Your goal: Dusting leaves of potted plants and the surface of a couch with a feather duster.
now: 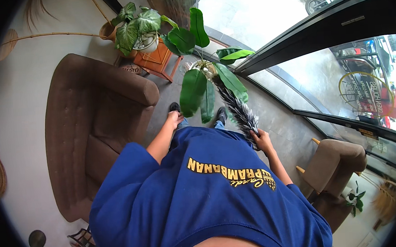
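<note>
A long fluffy grey-and-black duster [236, 106] is in my right hand [260, 137], its fingers closed around the lower end. The duster's far tip reaches in among the broad green leaves [194, 90] of a potted plant, whose pot [199, 65] is partly hidden by foliage. My left hand [175, 118] hangs just below the lowest left leaves, fingers loosely bent, with nothing visible in it. My dark shoes show either side of the leaves.
A brown sofa [88, 131] stands at left. Another plant in a white pot [146, 43] sits by a wooden stand [161, 62]. Glass panels in dark frames [304, 37] run along the right, with motorbikes outside. Another upholstered seat [330, 158] is at right, on the grey floor [285, 126].
</note>
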{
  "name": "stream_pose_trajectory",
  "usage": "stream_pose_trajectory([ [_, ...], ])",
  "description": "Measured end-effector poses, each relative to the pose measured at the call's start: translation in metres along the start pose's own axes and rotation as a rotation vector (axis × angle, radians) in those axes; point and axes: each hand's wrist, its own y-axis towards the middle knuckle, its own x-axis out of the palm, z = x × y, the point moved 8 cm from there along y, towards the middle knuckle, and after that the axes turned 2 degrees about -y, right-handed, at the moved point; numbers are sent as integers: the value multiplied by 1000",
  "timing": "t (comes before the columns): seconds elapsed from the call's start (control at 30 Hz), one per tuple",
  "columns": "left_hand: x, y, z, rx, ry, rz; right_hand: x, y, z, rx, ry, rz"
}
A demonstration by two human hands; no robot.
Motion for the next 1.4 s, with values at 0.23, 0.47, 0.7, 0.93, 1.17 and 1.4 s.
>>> stream_pose_trajectory([
  [0.23,52,17,-87,243,445,203,-39,4,26,-89,-152,-124],
  [0.47,126,-43,-57,380,46,-151,-7,68,15,-186,-105,-208],
  [0.7,135,-103,-14,473,-247,10,2,85,-3,-390,-364,-409],
  [0.93,131,-124,10,538,-186,92,1,89,2,-371,-269,-164],
  [1.17,119,-117,10,445,-239,133,-8,73,-7,-207,-372,10],
  [1.4,105,-111,5,485,-194,155,-29,82,-15,-263,-302,19],
])
